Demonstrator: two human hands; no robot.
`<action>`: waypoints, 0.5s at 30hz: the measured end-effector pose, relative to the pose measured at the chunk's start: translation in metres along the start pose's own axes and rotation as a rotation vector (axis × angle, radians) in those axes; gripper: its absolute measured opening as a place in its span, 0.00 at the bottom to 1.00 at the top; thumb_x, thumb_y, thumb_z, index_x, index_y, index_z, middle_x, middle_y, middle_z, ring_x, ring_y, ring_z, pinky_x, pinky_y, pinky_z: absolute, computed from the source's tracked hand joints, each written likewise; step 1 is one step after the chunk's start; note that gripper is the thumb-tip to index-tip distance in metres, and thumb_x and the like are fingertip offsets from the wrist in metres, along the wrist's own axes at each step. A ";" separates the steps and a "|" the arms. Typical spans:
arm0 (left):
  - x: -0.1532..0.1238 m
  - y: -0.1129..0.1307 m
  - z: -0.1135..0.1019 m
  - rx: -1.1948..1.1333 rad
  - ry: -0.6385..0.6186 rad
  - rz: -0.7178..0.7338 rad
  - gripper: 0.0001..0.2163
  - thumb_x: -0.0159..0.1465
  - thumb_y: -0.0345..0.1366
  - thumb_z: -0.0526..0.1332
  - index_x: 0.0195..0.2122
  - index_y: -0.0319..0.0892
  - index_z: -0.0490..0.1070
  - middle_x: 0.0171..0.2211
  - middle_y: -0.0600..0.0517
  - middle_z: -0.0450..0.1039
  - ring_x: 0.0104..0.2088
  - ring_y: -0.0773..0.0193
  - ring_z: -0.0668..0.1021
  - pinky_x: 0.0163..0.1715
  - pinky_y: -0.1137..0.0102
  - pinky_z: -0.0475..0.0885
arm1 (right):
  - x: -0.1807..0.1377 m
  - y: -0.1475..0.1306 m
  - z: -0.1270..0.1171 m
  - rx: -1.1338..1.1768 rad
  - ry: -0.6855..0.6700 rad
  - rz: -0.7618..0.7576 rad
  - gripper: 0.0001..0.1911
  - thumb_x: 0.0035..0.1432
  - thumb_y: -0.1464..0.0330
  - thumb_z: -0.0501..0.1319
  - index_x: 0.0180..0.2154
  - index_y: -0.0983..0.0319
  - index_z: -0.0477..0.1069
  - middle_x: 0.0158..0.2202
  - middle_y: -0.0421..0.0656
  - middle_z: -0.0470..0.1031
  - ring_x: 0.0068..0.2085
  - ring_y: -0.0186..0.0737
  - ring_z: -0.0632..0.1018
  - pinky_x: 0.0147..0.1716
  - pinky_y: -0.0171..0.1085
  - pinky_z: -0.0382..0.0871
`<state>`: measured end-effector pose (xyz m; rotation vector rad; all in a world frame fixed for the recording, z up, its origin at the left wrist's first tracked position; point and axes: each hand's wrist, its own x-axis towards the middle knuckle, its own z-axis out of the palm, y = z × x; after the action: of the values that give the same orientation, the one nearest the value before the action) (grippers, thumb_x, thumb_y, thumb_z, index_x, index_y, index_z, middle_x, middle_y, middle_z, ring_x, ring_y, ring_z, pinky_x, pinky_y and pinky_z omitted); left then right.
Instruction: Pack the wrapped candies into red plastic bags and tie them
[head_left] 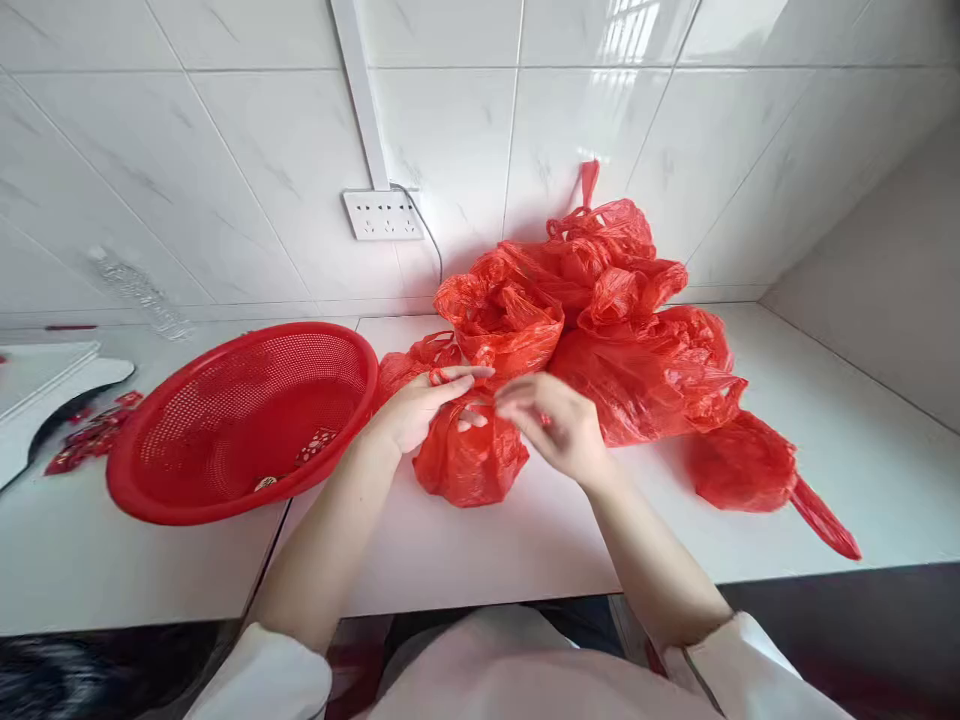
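Observation:
A small red plastic bag (469, 465) sits on the white counter (525, 540) right in front of me, filled and bunched at its top. My left hand (420, 405) pinches one of its thin red handles between thumb and fingers. My right hand (559, 425) is closed on the other handle, its fingers slightly blurred. Both hands meet just above the bag's top. Behind them lies a heap of several more red plastic bags (600, 310), some knotted.
A large red perforated basket (240, 425) stands tilted at the left, with a few small items inside. Another tied red bag (742, 465) lies at the right. Red wrappers (90, 435) lie at far left. A wall socket (382, 214) sits on the tiled wall.

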<state>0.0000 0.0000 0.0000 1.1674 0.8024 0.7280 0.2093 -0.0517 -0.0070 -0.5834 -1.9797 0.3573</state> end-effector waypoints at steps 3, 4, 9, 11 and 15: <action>-0.015 0.009 0.008 0.281 -0.100 0.113 0.09 0.58 0.35 0.66 0.39 0.40 0.75 0.31 0.51 0.77 0.26 0.69 0.75 0.27 0.73 0.68 | -0.009 -0.007 0.010 -0.056 -0.068 -0.088 0.02 0.61 0.68 0.64 0.37 0.59 0.73 0.41 0.44 0.75 0.44 0.40 0.77 0.47 0.41 0.71; -0.020 0.011 0.012 0.429 -0.093 0.175 0.06 0.57 0.32 0.65 0.37 0.40 0.75 0.31 0.52 0.77 0.27 0.69 0.75 0.28 0.73 0.68 | -0.009 -0.006 0.013 -0.033 -0.045 -0.062 0.03 0.61 0.66 0.64 0.37 0.58 0.73 0.42 0.44 0.75 0.45 0.41 0.76 0.48 0.42 0.71; -0.033 0.005 0.029 1.460 0.265 0.681 0.13 0.59 0.20 0.55 0.38 0.42 0.73 0.32 0.52 0.77 0.27 0.66 0.77 0.24 0.72 0.66 | 0.003 0.022 0.032 0.392 0.128 0.378 0.15 0.70 0.60 0.49 0.51 0.56 0.69 0.55 0.46 0.70 0.52 0.41 0.75 0.51 0.43 0.71; -0.031 -0.005 0.029 1.627 0.450 0.940 0.14 0.61 0.19 0.53 0.40 0.41 0.74 0.36 0.50 0.78 0.27 0.67 0.77 0.24 0.72 0.68 | 0.007 0.036 0.040 0.565 0.008 0.456 0.17 0.70 0.60 0.50 0.54 0.56 0.68 0.51 0.44 0.74 0.49 0.39 0.77 0.52 0.42 0.71; -0.024 -0.022 0.013 1.575 0.644 1.225 0.13 0.63 0.20 0.55 0.38 0.41 0.75 0.34 0.51 0.79 0.27 0.70 0.79 0.28 0.75 0.72 | 0.009 0.048 0.050 0.724 -0.094 0.429 0.19 0.65 0.61 0.58 0.56 0.57 0.69 0.43 0.42 0.79 0.44 0.39 0.79 0.50 0.42 0.73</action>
<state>0.0003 -0.0320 -0.0153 3.0670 1.1835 1.5944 0.1736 -0.0068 -0.0464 -0.5096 -1.6327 1.3155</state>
